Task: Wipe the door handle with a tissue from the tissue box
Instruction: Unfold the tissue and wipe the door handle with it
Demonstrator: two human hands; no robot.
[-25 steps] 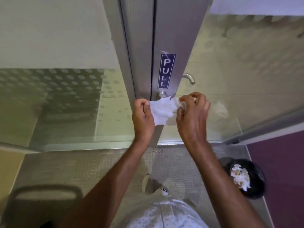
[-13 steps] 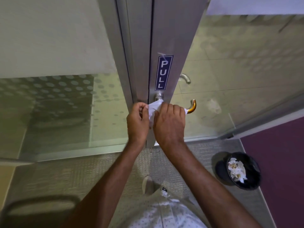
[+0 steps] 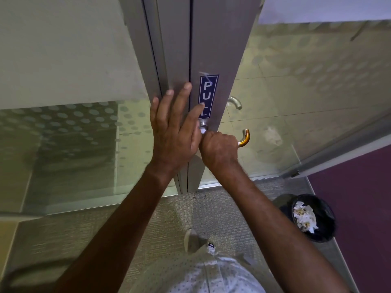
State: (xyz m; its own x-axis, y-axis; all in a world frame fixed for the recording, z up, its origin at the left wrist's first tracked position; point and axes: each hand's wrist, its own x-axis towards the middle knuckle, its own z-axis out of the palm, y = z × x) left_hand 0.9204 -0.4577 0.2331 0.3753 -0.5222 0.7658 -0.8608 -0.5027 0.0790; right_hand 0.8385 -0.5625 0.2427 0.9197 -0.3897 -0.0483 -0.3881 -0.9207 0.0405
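Observation:
A metal lever door handle [image 3: 245, 137] juts from the grey door stile [image 3: 213, 49]; only its curved tip and round base show. My right hand [image 3: 219, 152] is closed around the handle's bar, and a small white bit of tissue [image 3: 203, 130] peeks out at the thumb side. My left hand [image 3: 174, 127] lies flat against the stile with its fingers spread, just left of the handle's base and partly over the blue PULL sticker [image 3: 208, 95]. No tissue box is in view.
Frosted, dotted glass panels [image 3: 69, 132] flank the door. A second handle [image 3: 236, 101] shows through the glass on the far side. A black bin [image 3: 326, 216] holding crumpled paper stands on the floor at the right, beside a purple wall [image 3: 359, 197].
Both hands held the tissue spread open, then brought it onto the handle. My left hand has let go and now presses flat on the door; my right hand grips the handle through the tissue.

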